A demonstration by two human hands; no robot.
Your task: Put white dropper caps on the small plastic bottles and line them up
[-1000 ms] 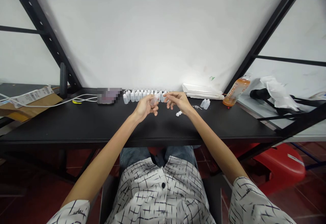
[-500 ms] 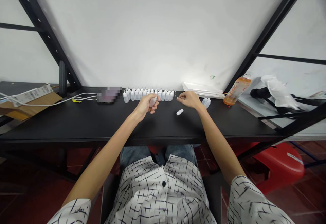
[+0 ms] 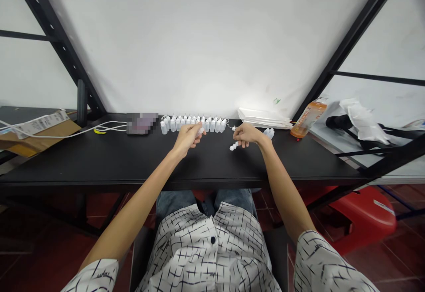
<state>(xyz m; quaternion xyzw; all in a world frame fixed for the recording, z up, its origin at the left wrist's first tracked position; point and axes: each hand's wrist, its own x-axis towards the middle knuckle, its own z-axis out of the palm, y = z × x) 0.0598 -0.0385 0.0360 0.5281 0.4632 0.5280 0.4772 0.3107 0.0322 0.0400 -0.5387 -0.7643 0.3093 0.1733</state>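
My left hand (image 3: 190, 140) is closed around a small white plastic bottle (image 3: 200, 131), its top showing by the thumb. On the right, my right hand (image 3: 246, 135) reaches down with bent fingers, its fingertips pinched at the far end of a short line of small white caps (image 3: 233, 146) on the black table. Just beyond those fingers lies a small white capped piece (image 3: 233, 128). Behind my left hand stand small white dropper bottles (image 3: 172, 124) in close rows, several with thin tips. A few clear bottles (image 3: 269, 132) lie beside my right wrist.
White papers or bags (image 3: 262, 118) are stacked against the wall. An orange drink bottle (image 3: 308, 118) leans at the right by the black frame. A phone (image 3: 142, 124), white cables (image 3: 113, 126) and a cardboard package (image 3: 40, 132) lie to the left on the black table (image 3: 99, 159).
My right hand has come down and toward me from beside the bottle rows to the white caps. A white piece now lies where its fingers were. My left hand has shifted slightly left.
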